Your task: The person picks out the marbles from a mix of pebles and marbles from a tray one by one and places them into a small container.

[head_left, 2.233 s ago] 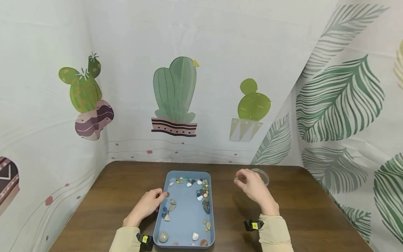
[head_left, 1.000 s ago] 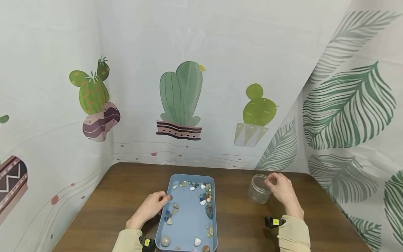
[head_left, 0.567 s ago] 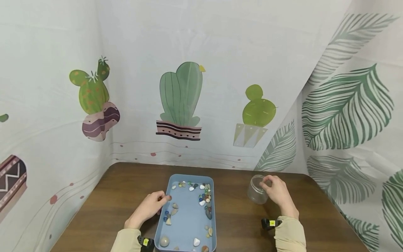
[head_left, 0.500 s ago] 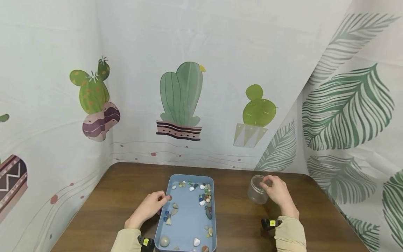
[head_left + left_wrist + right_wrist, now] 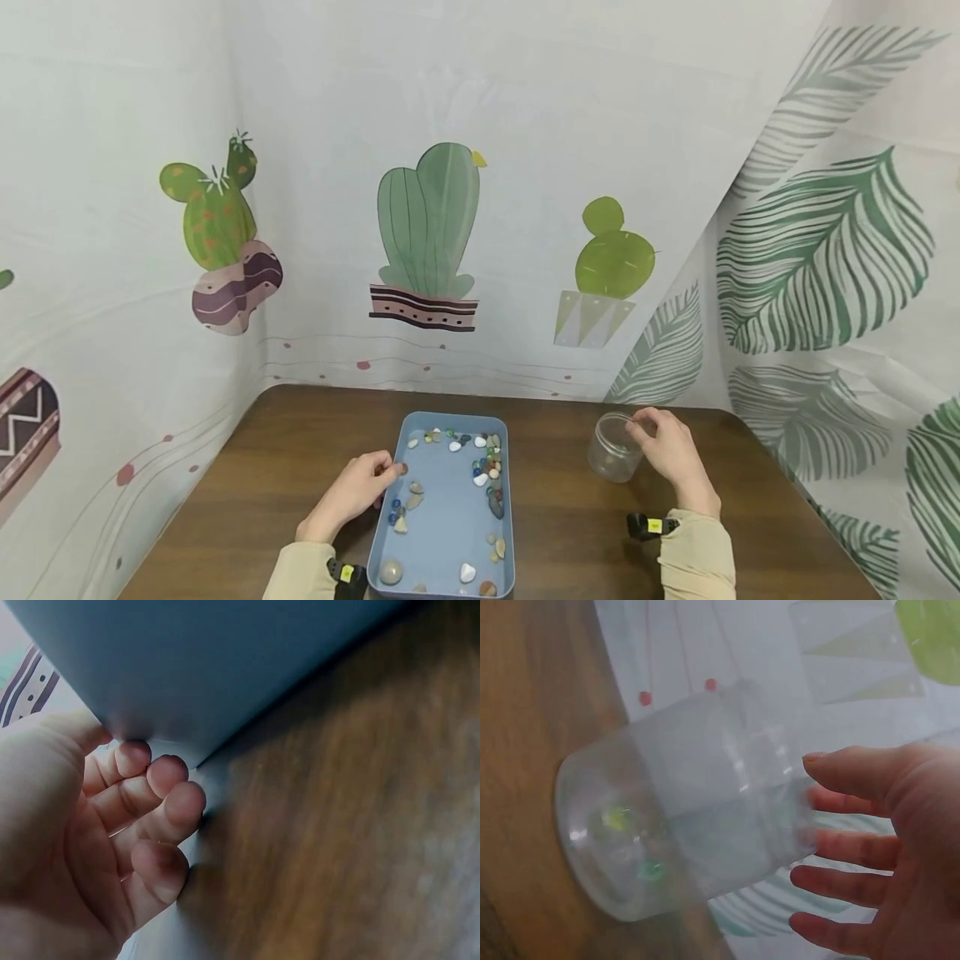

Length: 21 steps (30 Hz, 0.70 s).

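Note:
At the blue tray's left rim, my left hand pinches the edge, the thumb on the far side of the wall. In the left wrist view, the other fingers of the left hand curl close under the tray's wall. My right hand is at the rim of a clear jar, its fingers loosely spread. The right wrist view shows the right hand beside the mouth of the jar, where a yellow-green marble and a green marble lie at the bottom.
Inside the tray lie white pebbles, grey stones, a dark stone and several coloured marbles. A brown stone is by the left fingertips. The brown wooden table ends at a cactus-print cloth.
My right hand has gone from left of the jar, where it pinched a small green marble, to the jar's mouth, then slightly right, fingers now loose. The left hand stays at the tray's rim.

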{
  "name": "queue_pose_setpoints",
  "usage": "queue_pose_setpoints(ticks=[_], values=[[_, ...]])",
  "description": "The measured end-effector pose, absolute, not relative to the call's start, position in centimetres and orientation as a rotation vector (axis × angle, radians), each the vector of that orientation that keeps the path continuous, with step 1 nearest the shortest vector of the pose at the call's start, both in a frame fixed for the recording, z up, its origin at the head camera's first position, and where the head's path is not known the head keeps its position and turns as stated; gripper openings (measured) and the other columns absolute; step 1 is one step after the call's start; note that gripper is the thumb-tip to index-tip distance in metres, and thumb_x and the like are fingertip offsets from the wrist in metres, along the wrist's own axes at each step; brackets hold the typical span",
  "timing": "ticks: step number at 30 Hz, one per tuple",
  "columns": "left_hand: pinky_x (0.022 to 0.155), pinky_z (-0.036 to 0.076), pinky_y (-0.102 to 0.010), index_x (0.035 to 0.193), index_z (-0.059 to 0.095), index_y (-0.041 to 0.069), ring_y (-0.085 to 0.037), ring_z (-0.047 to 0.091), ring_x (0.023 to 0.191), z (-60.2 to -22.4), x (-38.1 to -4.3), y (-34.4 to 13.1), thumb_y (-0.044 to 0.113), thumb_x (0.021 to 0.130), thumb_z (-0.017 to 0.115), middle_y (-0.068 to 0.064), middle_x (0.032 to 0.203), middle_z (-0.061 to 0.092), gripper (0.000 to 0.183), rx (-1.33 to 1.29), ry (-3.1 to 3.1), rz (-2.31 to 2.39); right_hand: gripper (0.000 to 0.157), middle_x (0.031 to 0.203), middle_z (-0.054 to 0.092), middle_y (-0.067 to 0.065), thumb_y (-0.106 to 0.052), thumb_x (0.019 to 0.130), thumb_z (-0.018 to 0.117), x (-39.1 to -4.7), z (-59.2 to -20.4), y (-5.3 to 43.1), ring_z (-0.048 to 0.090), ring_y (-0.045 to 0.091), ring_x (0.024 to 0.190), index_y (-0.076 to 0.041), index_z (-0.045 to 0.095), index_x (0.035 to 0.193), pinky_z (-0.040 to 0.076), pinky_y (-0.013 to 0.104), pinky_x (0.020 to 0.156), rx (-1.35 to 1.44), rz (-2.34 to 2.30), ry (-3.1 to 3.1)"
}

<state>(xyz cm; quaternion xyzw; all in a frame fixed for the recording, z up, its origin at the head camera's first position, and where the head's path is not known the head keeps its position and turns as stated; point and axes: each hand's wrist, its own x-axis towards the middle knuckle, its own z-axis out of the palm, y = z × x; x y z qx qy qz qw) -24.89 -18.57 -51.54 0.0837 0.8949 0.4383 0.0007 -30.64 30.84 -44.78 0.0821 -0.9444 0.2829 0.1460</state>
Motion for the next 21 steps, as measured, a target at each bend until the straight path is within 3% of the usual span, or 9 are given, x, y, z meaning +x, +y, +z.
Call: queue_pose_setpoints(ticks=[7,14,21], values=[[0.049,0.041,-0.027,0.072,0.05,0.012,-0.014,0.052,0.05,-51.5,-24.9,-18.3,0.031,0.098,0.06,0.002,0.059,0.051,0.033,0.289,2.801,1.406,0.027,0.113,0.062,0.022,-0.021,0.094,0.066,-29.6,-42.5,29.6,0.055,0.043,0.11,0.001,0.065,0.11,0.041,0.057,0.09,0.328,0.77,-2.676],[0.05,0.041,-0.026,0.072,0.05,0.013,-0.014,0.053,0.052,-51.5,-24.9,-18.4,0.029,0.098,0.06,0.002,0.06,0.052,0.032,0.242,2.795,1.386,0.027,0.11,0.067,0.016,-0.018,0.094,0.065,-29.0,-41.5,26.8,0.064,0.035,0.098,0.0,0.063,0.115,0.05,0.049,0.081,0.455,0.822,-2.758],[0.051,0.042,-0.027,0.073,0.051,0.013,-0.015,0.053,0.053,-51.5,-24.9,-18.6,0.029,0.098,0.06,0.002,0.061,0.053,0.031,0.216,2.8,1.388,0.026,0.11,0.067,0.011,-0.02,0.095,0.065,-29.0,-41.5,23.2,0.066,0.027,0.096,-0.004,0.064,0.115,0.051,0.046,0.082,0.586,0.807,-2.806]])
